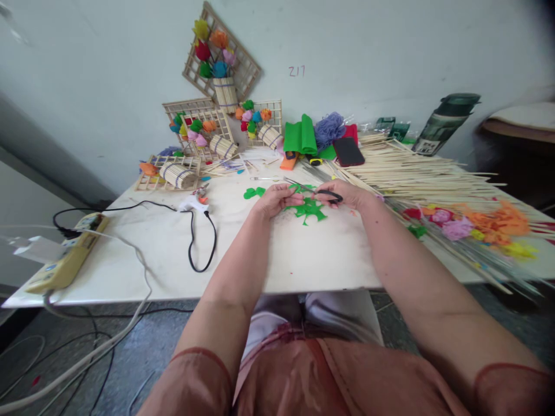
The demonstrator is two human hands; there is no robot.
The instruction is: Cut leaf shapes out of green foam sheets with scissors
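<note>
My right hand (342, 192) is closed around the black handles of a pair of scissors (330, 196), whose blades point left toward my other hand. My left hand (280, 199) is closed, fingertips pinching a piece of green crepe paper (302, 188) beside the blades. Just below both hands, a ragged green paper scrap (309, 211) with cut-out edges lies on the white table (321, 260). Small cut green pieces (254, 193) rest to the left of my left hand.
Stick lattices with paper flowers (223, 144) stand at the back left. A glue gun (193, 203) and power strip (69, 254) lie left. Behind my hands are green paper rolls (300, 136) and a phone (349, 151). Wooden sticks (403, 167), paper flowers (489, 222) and a bottle (446, 124) are right.
</note>
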